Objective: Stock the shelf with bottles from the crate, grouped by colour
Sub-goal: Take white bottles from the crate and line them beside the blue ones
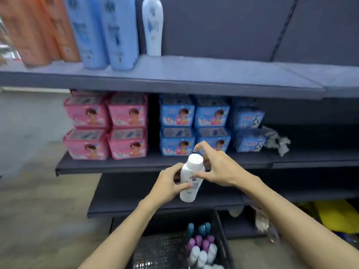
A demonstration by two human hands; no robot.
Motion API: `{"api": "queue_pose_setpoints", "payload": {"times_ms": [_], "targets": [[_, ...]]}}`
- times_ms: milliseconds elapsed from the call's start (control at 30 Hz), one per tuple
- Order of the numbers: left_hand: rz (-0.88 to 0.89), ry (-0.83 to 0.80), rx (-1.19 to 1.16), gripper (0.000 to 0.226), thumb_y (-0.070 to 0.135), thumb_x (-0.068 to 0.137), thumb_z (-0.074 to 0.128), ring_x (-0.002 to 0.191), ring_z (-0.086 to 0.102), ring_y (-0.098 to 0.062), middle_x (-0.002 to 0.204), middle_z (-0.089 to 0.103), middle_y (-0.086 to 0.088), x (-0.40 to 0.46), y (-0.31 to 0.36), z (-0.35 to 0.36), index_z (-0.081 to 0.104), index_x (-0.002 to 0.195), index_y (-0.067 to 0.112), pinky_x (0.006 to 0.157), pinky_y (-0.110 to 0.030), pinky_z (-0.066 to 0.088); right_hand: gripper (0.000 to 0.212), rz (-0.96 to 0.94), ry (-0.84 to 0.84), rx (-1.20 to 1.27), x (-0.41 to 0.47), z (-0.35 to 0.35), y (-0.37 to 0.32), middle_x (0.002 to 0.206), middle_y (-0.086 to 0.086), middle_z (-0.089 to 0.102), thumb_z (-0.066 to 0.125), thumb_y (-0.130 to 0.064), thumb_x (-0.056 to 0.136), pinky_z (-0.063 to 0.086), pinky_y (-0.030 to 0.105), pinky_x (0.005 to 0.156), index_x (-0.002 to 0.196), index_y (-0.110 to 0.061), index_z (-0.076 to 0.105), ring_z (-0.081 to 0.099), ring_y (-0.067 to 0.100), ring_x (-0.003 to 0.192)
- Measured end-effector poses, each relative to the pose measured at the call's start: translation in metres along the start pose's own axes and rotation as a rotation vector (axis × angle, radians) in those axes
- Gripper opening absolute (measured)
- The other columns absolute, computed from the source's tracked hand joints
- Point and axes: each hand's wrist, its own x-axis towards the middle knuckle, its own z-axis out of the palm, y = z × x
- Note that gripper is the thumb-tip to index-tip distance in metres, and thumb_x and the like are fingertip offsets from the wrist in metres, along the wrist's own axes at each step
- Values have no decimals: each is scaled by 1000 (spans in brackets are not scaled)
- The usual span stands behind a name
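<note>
white bottle (191, 178), black crate (221, 232), grey shelf (194, 74)

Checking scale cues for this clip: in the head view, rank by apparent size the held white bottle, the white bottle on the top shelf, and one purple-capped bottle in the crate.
1. White bottle on the top shelf, cropped at the top.
2. Held white bottle, gripped by the left hand; tilted towards the camera, so possibly the same size.
3. Purple-capped bottle, mostly hidden in the crate.
</note>
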Motion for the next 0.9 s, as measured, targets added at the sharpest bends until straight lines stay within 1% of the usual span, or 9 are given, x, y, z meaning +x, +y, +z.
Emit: {"api": "queue_pose_setpoints", "payload": {"times_ms": [67,200,267,333,367,467,600,767,900], "targets": [[66,41,52,39,22,76,82,93,69,-11,100,72,5,10,44,-28,64,111,20,85,-38,57,50,-64,80,5,2,-35,-30,92,-3,71,71,-35,84,54,48,82,117,-37,34,66,22,84],[187,144,149,41,26,76,81,92,68,-6,101,71,8,24,124,-78,63,113,22,84,-35,57,42,-181,269,77,5,-91,-85,107,-3,69,68,-27,91,56,44,82,120,-35,39,68,24,89],[248,221,187,43,30,75,79,94,68,-7,102,71,8,30,155,-97,63,113,22,84,-37,57,40,-241,349,101,8,-115,-109,107,-5,69,67,-22,93,57,36,81,122,-32,41,69,21,91],[274,315,212,43,31,74,80,91,68,-7,101,72,8,35,181,-112,63,112,19,84,-36,57,39,-278,427,134,12,-138,-131,106,-4,68,67,-20,93,56,22,78,123,-28,44,68,14,96],[274,368,229,42,30,75,81,88,69,-6,99,72,6,37,193,-117,63,110,17,83,-35,57,39,-288,468,146,15,-149,-141,106,-3,68,68,-20,92,55,19,77,122,-28,45,67,12,98],[255,502,332,45,35,72,83,83,68,-12,96,71,3,42,222,-126,62,106,15,76,-33,57,39,-313,540,153,31,-177,-164,102,0,70,69,-21,91,56,27,81,121,-27,46,68,13,96],[213,651,369,45,37,70,83,84,64,-21,93,67,0,56,239,-132,55,97,14,74,-39,55,38,-337,534,115,56,-198,-183,105,1,70,68,-22,92,58,34,80,122,-30,46,69,16,92],[165,690,398,42,34,74,81,89,63,-25,93,66,-1,83,243,-148,47,93,18,76,-38,52,35,-320,560,249,88,-207,-182,107,-4,73,71,-22,90,60,38,82,120,-33,56,69,10,95],[128,696,430,40,32,79,77,93,61,-26,91,61,1,105,237,-155,44,93,17,75,-35,47,39,-280,602,243,116,-203,-179,107,-5,71,68,-22,92,60,41,82,126,-36,56,68,14,98]]}}
